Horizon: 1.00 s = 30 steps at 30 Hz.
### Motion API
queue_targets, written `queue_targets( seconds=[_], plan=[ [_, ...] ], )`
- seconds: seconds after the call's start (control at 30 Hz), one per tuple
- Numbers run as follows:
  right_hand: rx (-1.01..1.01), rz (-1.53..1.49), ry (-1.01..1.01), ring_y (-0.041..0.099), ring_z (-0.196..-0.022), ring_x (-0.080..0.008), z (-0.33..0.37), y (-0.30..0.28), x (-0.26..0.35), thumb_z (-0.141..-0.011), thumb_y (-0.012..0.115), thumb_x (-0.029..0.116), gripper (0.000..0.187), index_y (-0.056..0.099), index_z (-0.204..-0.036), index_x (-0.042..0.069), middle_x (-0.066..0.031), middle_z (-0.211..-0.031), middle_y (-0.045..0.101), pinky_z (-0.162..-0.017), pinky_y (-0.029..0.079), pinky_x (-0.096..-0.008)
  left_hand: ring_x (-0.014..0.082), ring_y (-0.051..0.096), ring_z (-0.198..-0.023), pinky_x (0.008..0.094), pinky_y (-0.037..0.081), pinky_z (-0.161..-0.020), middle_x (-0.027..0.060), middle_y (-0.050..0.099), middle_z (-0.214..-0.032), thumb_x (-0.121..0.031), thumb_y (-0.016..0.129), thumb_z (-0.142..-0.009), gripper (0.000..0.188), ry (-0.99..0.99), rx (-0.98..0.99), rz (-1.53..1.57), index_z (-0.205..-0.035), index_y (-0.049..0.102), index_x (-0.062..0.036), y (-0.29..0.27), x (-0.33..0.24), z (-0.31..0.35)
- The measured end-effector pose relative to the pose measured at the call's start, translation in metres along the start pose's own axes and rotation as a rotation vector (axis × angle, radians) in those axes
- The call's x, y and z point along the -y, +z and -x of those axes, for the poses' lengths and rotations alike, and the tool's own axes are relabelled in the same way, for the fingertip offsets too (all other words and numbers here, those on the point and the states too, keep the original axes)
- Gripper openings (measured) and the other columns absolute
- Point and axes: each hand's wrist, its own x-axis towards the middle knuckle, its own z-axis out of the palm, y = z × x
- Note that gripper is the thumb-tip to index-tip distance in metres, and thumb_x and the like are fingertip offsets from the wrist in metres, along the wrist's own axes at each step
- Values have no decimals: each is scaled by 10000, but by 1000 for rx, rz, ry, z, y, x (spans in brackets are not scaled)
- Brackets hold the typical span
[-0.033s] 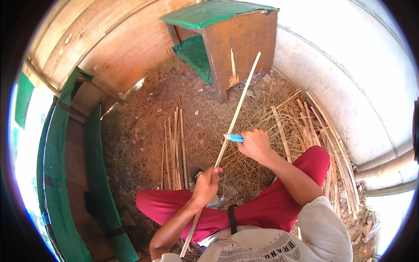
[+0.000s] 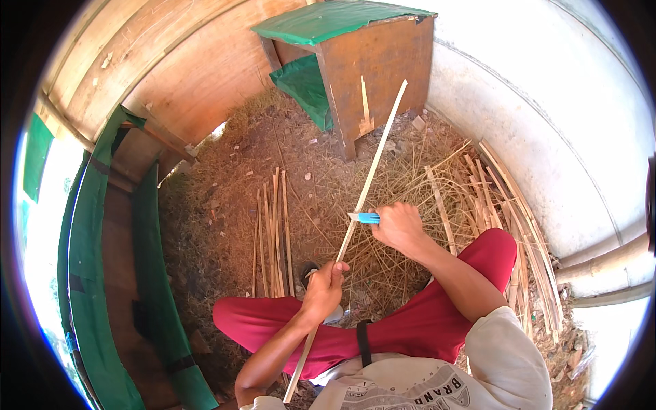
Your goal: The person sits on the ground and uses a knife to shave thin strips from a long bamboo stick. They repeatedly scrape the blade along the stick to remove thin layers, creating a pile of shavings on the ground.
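Note:
A long, thin, pale strip (image 2: 374, 162), which looks like split bamboo, slants from beside my waist up and away to the right. My left hand (image 2: 324, 290) is closed round its middle, with the thumb lying along it. In my closed right hand (image 2: 400, 224) is a blue-handled utility knife (image 2: 369, 218), its blade lying across the strip just beyond my left hand. The blade meets the strip's edge; how deep it sits cannot be made out. The strip's lower end passes over my red-trousered leg.
Several cut strips (image 2: 276, 229) lie on the dirt floor at the left, and more long strips (image 2: 519, 205) by the white wall (image 2: 540, 116). Thin shavings (image 2: 403, 184) are heaped ahead. A wooden cabinet (image 2: 383, 68) with a green cover stands at the back; a green-draped frame (image 2: 102, 273) is left.
The knife and my right hand have slid slightly toward my left hand along the strip. My left hand stays where it was, and the strip has barely shifted.

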Motion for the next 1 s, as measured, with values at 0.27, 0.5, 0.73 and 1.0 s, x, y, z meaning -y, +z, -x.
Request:
queue_targets(
  seconds=[0.27, 0.5, 0.73, 1.0],
  plan=[
    [165, 106, 131, 695, -651, -361, -10, 15, 3, -802, 617, 127, 152, 713, -754, 19, -201, -715, 683, -598, 545, -476, 483, 610, -667, 517, 461, -605, 276, 607, -694, -215, 450, -1047, 268, -121, 31, -158, -990, 587, 8, 4, -15, 6],
    [178, 83, 111, 694, -634, -341, -12, 46, 0, -820, 586, 118, 179, 705, -739, 10, -208, -727, 685, -574, 542, -472, 480, 628, -704, 511, 473, -616, 285, 615, -721, -157, 465, -1030, 221, -160, 76, -154, -976, 577, 25, -5, -6, 16],
    [301, 82, 296, 723, -758, -356, -27, 48, -7, -848, 596, 132, 184, 731, -796, 17, -196, -805, 712, -633, 564, -463, 459, 645, -715, 487, 485, -614, 272, 622, -735, -121, 477, -1012, 195, -117, 87, -162, -951, 581, 32, -4, 1, 37],
    [147, 140, 299, 727, -787, -352, -39, 69, -54, -857, 595, 136, 178, 740, -868, 32, -191, -842, 717, -670, 582, -457, 358, 634, -602, 434, 487, -578, 187, 597, -660, -160, 478, -1027, 225, -254, 195, -172, -940, 585, 18, -33, -15, 88]
  ],
)
